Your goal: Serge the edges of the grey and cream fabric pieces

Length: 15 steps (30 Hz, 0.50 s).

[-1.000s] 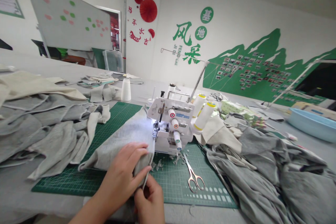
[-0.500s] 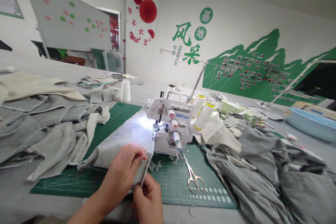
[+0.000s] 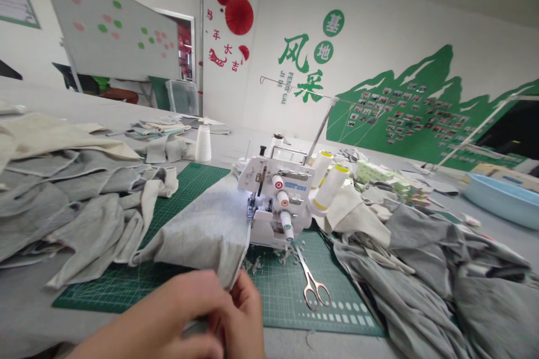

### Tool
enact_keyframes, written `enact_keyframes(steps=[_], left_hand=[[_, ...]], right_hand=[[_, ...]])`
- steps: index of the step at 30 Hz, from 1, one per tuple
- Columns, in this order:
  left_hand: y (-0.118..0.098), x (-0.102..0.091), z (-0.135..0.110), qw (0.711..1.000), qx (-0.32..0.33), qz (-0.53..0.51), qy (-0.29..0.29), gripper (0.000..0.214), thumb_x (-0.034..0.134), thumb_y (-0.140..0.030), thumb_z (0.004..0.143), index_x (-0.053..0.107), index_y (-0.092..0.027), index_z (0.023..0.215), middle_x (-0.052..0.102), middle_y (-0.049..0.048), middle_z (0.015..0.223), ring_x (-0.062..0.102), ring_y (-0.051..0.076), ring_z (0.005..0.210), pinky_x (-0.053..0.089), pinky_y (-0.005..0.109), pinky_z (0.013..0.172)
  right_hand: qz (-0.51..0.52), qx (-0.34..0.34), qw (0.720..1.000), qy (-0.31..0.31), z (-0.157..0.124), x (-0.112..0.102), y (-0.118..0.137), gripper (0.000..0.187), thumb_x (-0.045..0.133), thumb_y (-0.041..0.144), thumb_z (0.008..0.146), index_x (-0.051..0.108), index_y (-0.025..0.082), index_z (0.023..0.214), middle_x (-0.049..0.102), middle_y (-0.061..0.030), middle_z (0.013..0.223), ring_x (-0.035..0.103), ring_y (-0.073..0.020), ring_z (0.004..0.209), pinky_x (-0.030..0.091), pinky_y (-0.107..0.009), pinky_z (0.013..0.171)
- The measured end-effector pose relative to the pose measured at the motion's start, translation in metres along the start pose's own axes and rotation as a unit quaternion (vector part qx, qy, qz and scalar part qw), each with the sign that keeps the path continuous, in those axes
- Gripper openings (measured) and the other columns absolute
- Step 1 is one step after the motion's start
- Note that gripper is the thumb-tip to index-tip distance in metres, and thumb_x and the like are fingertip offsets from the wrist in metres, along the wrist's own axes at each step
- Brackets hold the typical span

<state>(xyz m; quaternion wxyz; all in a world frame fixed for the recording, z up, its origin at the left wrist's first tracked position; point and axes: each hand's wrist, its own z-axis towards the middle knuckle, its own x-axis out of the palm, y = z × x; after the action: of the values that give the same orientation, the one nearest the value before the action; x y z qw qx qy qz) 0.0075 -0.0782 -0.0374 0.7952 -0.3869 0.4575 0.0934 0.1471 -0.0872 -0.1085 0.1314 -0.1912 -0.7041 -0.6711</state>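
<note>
Head view: grey knit fabric (image 3: 202,230) runs toward 12 o'clock to the overlocker (image 3: 273,202); right hand (image 3: 244,320) pinches its near corner, left hand (image 3: 164,308) curled beside, grip unclear.

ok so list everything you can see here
overlock sewing machine: one, white, at the mat's far edge
grey fabric piece: one, light grey, on the mat, reaching the machine's presser foot
cutting mat: one, green, on the table
scissors: one pair, gold-coloured, on the mat, right of the machine
thread cones: at least three, white, around the machine
left fabric pile: one, grey and cream, left of the mat
right fabric pile: one, grey and cream, right of the mat
basin: one, pale blue, far right
left hand: one, bottom edge, below the fabric
right hand: one, at the fabric's near corner
</note>
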Motion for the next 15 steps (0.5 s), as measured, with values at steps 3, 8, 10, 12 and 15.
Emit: enact_keyframes(steps=[3, 8, 10, 12, 15], left_hand=[[0.002, 0.003, 0.020, 0.987, 0.022, 0.098, -0.127, 0.026, 0.054, -0.023, 0.095, 0.066, -0.026, 0.118, 0.070, 0.0023, 0.119, 0.065, 0.019, 0.111, 0.052, 0.029, 0.097], [0.009, 0.012, 0.032, 0.964, 0.079, 0.194, -0.161, 0.043, 0.050, -0.017, 0.095, 0.055, -0.023, 0.137, 0.062, 0.0045, 0.137, 0.057, 0.022, 0.124, 0.046, 0.035, 0.107], [0.009, 0.014, 0.033, 0.963, 0.072, 0.203, -0.163, 0.041, 0.050, -0.019, 0.096, 0.055, -0.022, 0.136, 0.061, 0.0052, 0.136, 0.056, 0.023, 0.123, 0.047, 0.038, 0.106], [0.008, 0.014, 0.033, 0.963, 0.063, 0.205, -0.161, 0.041, 0.051, -0.019, 0.095, 0.056, -0.023, 0.135, 0.061, 0.0052, 0.136, 0.056, 0.025, 0.123, 0.048, 0.040, 0.104], [0.008, 0.015, 0.034, 0.965, 0.046, 0.210, -0.151, 0.046, 0.054, -0.018, 0.092, 0.055, -0.026, 0.137, 0.058, 0.0049, 0.139, 0.054, 0.027, 0.123, 0.047, 0.043, 0.103]], right_hand=[[-0.007, 0.035, 0.999, 0.024, 0.002, 0.004, 0.006, 0.015, 0.063, 0.029, 0.068, 0.061, 0.018, 0.077, 0.054, 0.0067, 0.052, 0.042, -0.0065, 0.033, 0.032, -0.016, 0.031], [0.000, -0.012, 1.000, -0.012, 0.004, 0.009, 0.012, 0.027, 0.073, 0.039, 0.067, 0.055, 0.018, 0.066, 0.052, 0.0070, 0.051, 0.046, -0.0061, 0.041, 0.043, -0.017, 0.040], [0.001, 0.000, 1.000, -0.017, 0.004, 0.009, 0.009, 0.040, 0.077, 0.049, 0.067, 0.049, 0.021, 0.067, 0.050, 0.0089, 0.047, 0.044, -0.0054, 0.036, 0.040, -0.016, 0.037], [-0.005, 0.029, 1.000, -0.008, 0.004, 0.007, 0.005, 0.049, 0.074, 0.062, 0.069, 0.044, 0.023, 0.072, 0.048, 0.0109, 0.042, 0.042, -0.0058, 0.028, 0.035, -0.015, 0.030], [-0.024, 0.047, 0.999, -0.008, 0.003, 0.003, -0.004, 0.051, 0.067, 0.069, 0.073, 0.043, 0.024, 0.079, 0.048, 0.0116, 0.042, 0.043, -0.0072, 0.025, 0.031, -0.013, 0.026]])
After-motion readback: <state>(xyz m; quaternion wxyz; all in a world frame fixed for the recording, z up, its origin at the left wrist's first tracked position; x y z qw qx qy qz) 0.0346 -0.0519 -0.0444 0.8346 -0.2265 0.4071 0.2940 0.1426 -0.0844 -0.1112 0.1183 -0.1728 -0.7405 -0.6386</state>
